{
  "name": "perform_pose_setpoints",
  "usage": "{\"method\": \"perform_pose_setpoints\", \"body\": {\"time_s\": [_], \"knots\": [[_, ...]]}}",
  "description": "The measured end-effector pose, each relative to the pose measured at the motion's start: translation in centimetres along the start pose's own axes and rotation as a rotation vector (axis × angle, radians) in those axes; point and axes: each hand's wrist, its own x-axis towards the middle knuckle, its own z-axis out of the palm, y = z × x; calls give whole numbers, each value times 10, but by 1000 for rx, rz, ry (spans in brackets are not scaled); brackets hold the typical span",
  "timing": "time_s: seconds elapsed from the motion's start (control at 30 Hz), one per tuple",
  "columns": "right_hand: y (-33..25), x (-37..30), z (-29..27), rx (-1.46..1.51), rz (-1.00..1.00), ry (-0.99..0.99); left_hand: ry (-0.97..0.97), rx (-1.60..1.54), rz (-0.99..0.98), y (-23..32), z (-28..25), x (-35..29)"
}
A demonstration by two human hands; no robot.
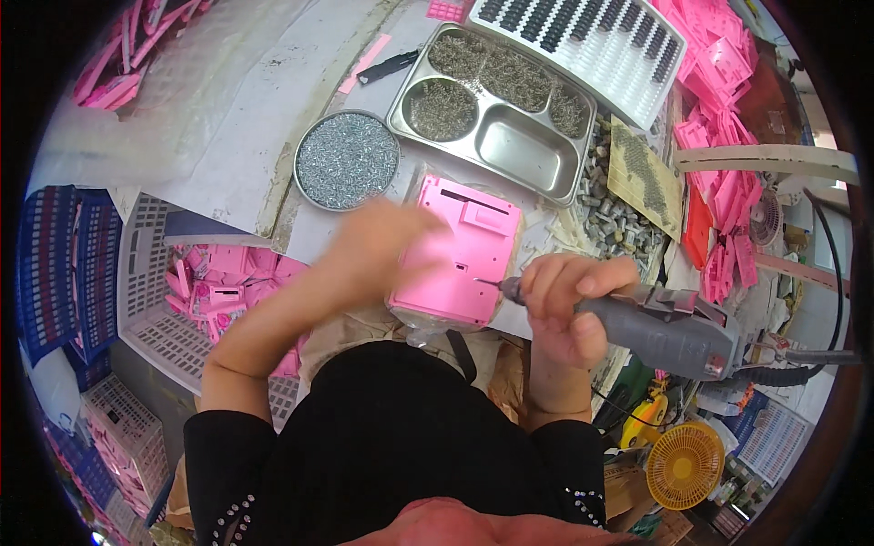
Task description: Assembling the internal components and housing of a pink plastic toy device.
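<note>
A grey power driver [669, 335] was held in the R hand [569, 296], its grip wrapped round the nose end, w/ the thin bit [488, 282] aimed L over the pink panel [455, 296]; contact at the tip couldn't be told. The panel was laid on the tabletop [246, 155] in front of the body, approx. centre. Its L part was covered by the L hand [373, 247], blurred; whether that grip was spread, pressed together or pinching sth. couldn't be told. Low on the L, pink pcs [228, 264] were held in a pale crate [146, 296]. Just beyond the panel, a round dish [298, 173] was filled w/ small silver pcs [346, 155]; to its R, a steel tray [528, 150] was part-filled w/ small brownish pcs [442, 107]. Farther back, a white rack [608, 77] was set w/ rows of dark pcs [557, 32].
</note>
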Motion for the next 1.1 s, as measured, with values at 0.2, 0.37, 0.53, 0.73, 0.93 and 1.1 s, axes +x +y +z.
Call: {"method": "perform_pose_setpoints", "body": {"time_s": [0.2,0.37,0.53,0.73,0.93,1.1], "knots": [[-3,-12,-14,-70,23,40,-41,507,-173,-83,-42,8],[-20,-43,-8,-175,62,158,1,567,-181,-103,-44,13],[-18,-65,-13,-160,152,134,15,614,-128,-123,-45,21],[-8,-71,-16,-135,145,56,-154,567,-255,-124,-64,26],[-2,-70,-15,-121,131,14,-201,-58,293,-2,-2,22],[0,-68,-20,-103,84,-47,-351,-27,395,0,18,9]]}}
